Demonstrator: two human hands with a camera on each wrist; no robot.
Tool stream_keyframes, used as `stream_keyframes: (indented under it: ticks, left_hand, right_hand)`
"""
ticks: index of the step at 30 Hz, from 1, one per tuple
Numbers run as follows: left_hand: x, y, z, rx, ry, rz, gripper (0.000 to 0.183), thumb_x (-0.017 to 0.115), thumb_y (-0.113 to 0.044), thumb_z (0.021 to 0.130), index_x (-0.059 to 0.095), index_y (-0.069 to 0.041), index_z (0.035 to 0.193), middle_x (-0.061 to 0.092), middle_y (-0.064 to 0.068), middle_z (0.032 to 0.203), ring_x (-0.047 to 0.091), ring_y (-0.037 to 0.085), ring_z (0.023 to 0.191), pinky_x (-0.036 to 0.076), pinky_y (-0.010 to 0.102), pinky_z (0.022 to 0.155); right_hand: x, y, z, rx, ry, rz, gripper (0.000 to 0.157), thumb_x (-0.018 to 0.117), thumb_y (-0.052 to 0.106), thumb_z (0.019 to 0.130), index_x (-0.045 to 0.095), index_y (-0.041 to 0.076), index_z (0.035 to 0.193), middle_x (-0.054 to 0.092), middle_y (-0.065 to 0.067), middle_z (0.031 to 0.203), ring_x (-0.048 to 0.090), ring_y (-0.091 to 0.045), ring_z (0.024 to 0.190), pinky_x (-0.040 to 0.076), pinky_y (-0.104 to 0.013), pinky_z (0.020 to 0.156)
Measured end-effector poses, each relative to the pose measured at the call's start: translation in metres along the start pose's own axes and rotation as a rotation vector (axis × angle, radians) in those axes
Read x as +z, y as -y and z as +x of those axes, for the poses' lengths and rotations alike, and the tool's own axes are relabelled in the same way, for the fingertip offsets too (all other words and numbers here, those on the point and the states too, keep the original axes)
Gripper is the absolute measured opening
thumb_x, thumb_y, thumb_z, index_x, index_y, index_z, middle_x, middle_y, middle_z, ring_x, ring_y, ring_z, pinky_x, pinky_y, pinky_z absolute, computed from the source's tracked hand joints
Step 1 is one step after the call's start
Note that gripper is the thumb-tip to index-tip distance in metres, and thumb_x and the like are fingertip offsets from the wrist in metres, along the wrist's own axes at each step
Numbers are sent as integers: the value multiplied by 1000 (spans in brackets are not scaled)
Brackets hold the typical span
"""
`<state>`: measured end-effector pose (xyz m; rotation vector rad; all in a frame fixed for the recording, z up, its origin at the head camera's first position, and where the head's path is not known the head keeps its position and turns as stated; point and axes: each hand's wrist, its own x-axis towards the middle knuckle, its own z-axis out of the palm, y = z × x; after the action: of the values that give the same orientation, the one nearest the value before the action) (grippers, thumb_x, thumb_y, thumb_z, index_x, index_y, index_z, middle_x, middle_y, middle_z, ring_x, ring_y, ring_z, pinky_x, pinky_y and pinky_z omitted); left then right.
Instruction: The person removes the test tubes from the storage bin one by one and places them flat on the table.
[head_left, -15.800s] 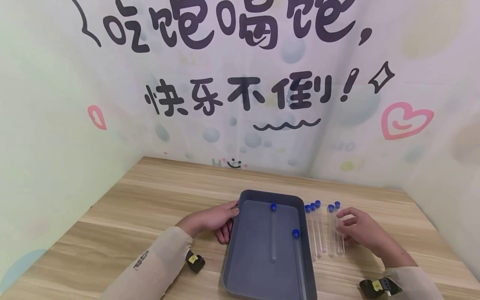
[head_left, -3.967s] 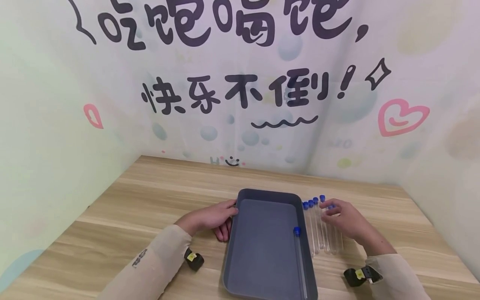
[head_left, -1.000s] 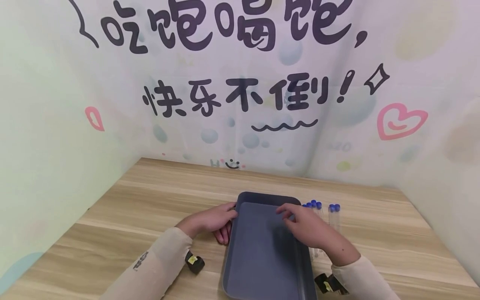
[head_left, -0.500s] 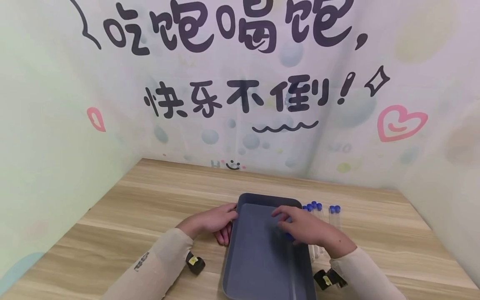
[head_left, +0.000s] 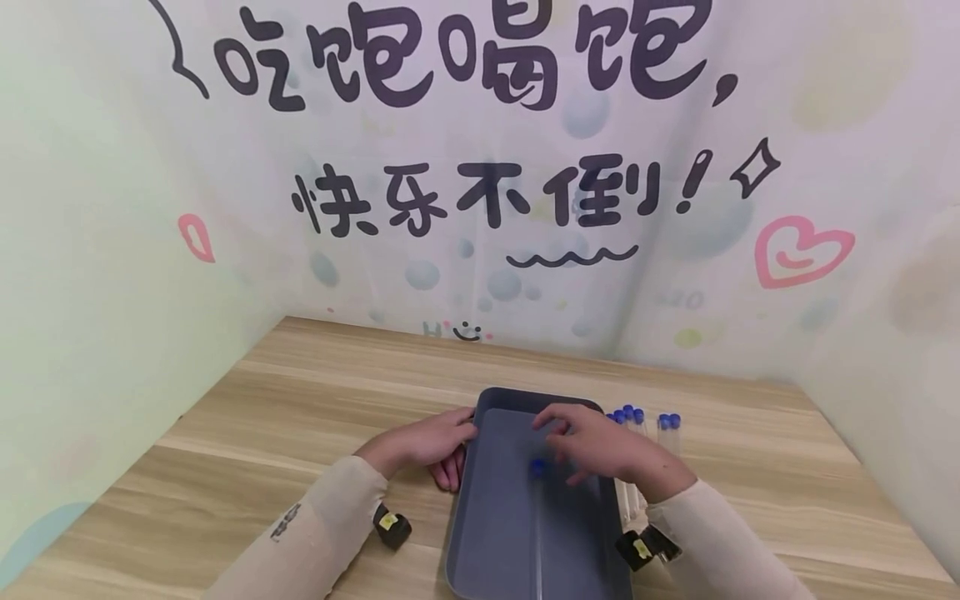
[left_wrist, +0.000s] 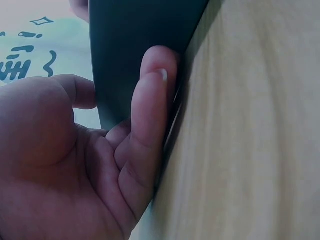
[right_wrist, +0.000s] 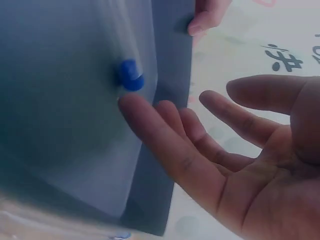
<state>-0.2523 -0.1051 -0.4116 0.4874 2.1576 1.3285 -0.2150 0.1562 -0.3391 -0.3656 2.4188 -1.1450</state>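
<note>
A grey rectangular tray (head_left: 495,533) lies on the wooden table, and my left hand (head_left: 435,442) holds its left side. In the left wrist view, the thumb is at the tray's rim and the other fingers (left_wrist: 150,110) are bent against the outer wall. One clear test tube (head_left: 537,533) with a blue cap (head_left: 537,468) lies lengthwise inside the tray. Over the tray's right half is my right hand (head_left: 600,446), fingers spread and holding nothing. One fingertip is close to the blue cap in the right wrist view; whether it touches cannot be told.
Several blue-capped test tubes (head_left: 628,500) lie right of the tray, partly hidden by the right arm. Two more blue caps (head_left: 670,422) show farther right. A printed cloth wall (head_left: 465,275) stands behind the table (head_left: 300,400).
Over the last second, my right hand has shifted left over the tray. The test tube has moved from the tray's right side toward its middle. Two tubes lay in the tray at first; one now.
</note>
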Motion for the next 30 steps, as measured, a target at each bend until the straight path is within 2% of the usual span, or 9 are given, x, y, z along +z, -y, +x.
stream_keyframes:
  ticks: [5,15,24,30]
  left_hand:
    - [0,1,0,-1,1,1,52,32,-21,106,26,-15,157,63,13,60,64,18,46,57,33,43]
    - [-1,2,0,3,5,-5,52,33,-22,105,27,-14,156,65,14,62,64,19,47,58,33,44]
    - [0,0,1,-4,0,-11,53,33,-21,105,26,-15,157,65,13,61,64,19,46,57,32,44]
    - [0,0,1,-3,0,-16,51,32,-21,105,29,-15,155,65,13,61,64,18,46,57,32,43]
  right_hand:
    - [8,1,9,17,0,-5,30,51,7,100,60,7,129,61,-16,105,61,-25,83,63,-41,62]
    - [20,0,18,-29,33,13,33,61,7,97,58,2,129,64,-17,97,63,-25,74,63,-41,58]
    - [23,-15,25,-3,14,20,30,66,8,95,59,2,124,63,-16,85,65,-24,65,62,-39,54]
    - [25,-20,27,-4,29,34,35,73,10,90,59,3,121,62,-16,79,65,-22,59,62,-39,53]
